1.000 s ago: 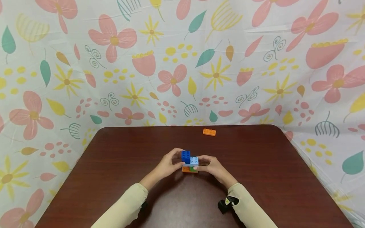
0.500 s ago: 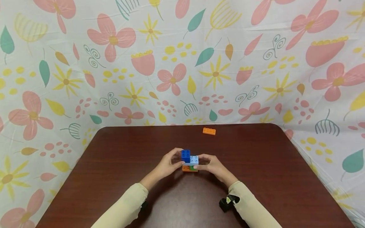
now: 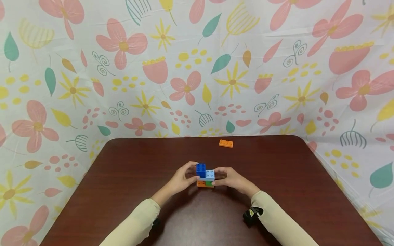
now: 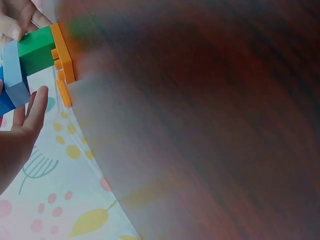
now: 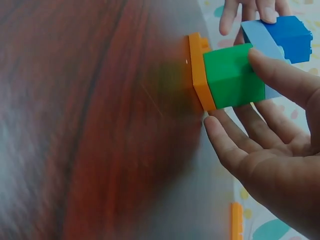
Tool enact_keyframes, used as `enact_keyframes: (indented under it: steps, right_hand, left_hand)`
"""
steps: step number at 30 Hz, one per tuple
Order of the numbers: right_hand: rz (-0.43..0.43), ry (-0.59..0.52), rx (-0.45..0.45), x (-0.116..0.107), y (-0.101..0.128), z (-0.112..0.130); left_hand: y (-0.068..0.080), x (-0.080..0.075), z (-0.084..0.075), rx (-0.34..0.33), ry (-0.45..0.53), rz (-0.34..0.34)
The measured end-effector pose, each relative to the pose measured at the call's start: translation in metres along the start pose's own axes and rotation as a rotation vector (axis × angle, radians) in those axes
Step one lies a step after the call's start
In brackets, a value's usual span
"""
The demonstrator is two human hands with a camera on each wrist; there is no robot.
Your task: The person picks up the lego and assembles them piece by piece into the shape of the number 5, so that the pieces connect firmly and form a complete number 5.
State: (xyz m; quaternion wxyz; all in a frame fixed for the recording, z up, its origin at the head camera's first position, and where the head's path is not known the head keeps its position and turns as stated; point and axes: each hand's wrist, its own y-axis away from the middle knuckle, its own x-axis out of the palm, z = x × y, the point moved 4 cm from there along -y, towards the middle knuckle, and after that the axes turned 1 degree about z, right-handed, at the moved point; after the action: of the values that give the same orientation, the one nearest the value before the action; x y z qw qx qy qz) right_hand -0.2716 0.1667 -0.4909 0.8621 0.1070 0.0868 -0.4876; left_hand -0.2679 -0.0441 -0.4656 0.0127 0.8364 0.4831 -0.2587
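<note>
While both hands close around it at mid-table, the brick stack [image 3: 205, 175] shows a dark blue brick [image 3: 200, 169] atop a light blue one, over green and orange layers. Left hand [image 3: 183, 179] and right hand [image 3: 229, 178] pinch it from opposite sides, fingers curled; a spare orange brick [image 3: 226, 143] lies well beyond the grip. From the left wrist, left fingers [image 4: 35, 107] touch the light blue brick [image 4: 14, 75]. From the right wrist, the right thumb presses the green brick [image 5: 233, 76], fingers cupped beneath. No writing is legible.
</note>
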Motion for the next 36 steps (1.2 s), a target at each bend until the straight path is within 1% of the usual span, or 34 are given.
enact_keyframes:
  steps: [5,11,16,21,24,27,32,36]
  right_hand:
    - [0.044,0.075,0.012,-0.005,0.001,0.004]
    - [0.088,0.124,0.018,-0.010,0.000,0.006]
    - [0.092,0.151,0.029,-0.020,-0.005,0.003]
    - [0.063,0.181,0.039,-0.033,-0.007,0.004]
    - [0.042,0.188,0.031,-0.040,-0.009,0.004]
    - [0.009,0.221,0.021,-0.047,-0.012,0.006]
    - [-0.084,0.307,0.032,-0.058,-0.019,0.011]
    - [-0.156,0.343,0.049,-0.068,-0.025,0.015]
  left_hand:
    - [-0.001,-0.001,0.000,0.014,-0.007,0.012]
    - [-0.001,-0.001,0.000,-0.001,-0.025,0.021]
    - [-0.001,-0.001,0.000,0.001,-0.028,0.021]
    - [-0.002,-0.002,0.000,0.000,-0.012,0.015]
    - [-0.002,-0.002,-0.004,0.005,-0.023,0.007]
    - [0.001,-0.003,-0.016,0.009,-0.026,0.008]
    - [0.006,-0.007,-0.039,0.001,-0.008,0.038]
    - [0.005,-0.008,-0.044,0.005,-0.011,0.049]
